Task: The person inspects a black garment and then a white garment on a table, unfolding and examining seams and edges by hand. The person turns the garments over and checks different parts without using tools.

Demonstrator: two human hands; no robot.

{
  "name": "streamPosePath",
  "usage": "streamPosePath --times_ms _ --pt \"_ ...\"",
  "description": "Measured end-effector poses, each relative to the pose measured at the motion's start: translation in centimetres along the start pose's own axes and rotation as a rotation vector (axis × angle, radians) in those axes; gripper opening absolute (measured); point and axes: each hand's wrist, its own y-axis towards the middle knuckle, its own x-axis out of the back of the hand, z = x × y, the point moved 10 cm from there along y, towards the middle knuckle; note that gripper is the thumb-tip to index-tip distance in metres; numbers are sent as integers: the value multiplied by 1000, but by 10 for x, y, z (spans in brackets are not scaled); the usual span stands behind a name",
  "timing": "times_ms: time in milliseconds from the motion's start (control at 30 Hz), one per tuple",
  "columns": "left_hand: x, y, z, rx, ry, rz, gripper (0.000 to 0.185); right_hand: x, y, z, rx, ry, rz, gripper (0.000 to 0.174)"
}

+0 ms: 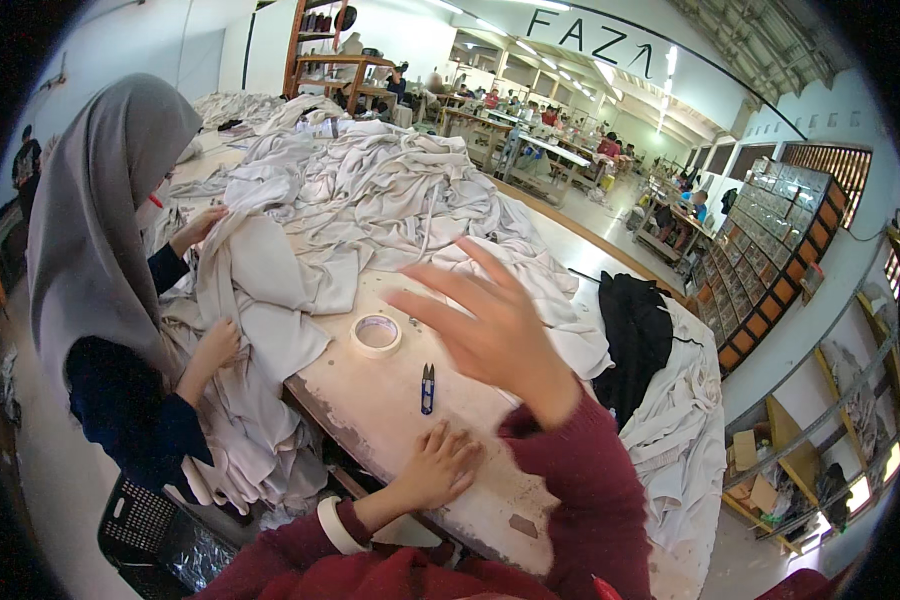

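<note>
My left hand (446,463) rests palm down near the table's front edge, with nothing in it. A pale ring (339,527), which looks like a roll of tape, circles the sleeve at that wrist. My right hand (495,322) is raised over the table, blurred, its fingers spread and holding nothing. Just beyond my left hand lie blue-handled thread snips (427,390), their points facing away from me. A roll of masking tape (376,334) lies flat, farther off and to the left. Behind my right hand, white fabric pieces (562,322) spread over the tabletop (367,397).
At my left a co-worker (112,247) handles off-white cloth (262,262) with both hands. A large fabric heap (390,165) covers the far table. Black cloth (634,330) lies at the right. A black plastic basket (131,525) stands below the table's left edge.
</note>
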Motion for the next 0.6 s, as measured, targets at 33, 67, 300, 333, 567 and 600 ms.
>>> streamPosePath --times_ms 33,67,300,333,567,600 --pt "2 2 -1 7 -3 -2 56 18 -25 2 7 -39 -19 41" --pt "2 4 -1 22 12 15 56 28 -55 3 -35 -76 58 37" --pt "6 51 -19 74 -117 102 56 58 -249 6 -448 -56 271 29" --pt "3 64 -26 44 -125 130 55 62 -271 9 -496 -37 237 27" --pt "-48 146 -67 -129 -111 259 43 61 -353 8 -725 -86 142 21" --pt "-49 151 -71 -160 -89 181 41 58 -355 6 -728 -86 147 20"
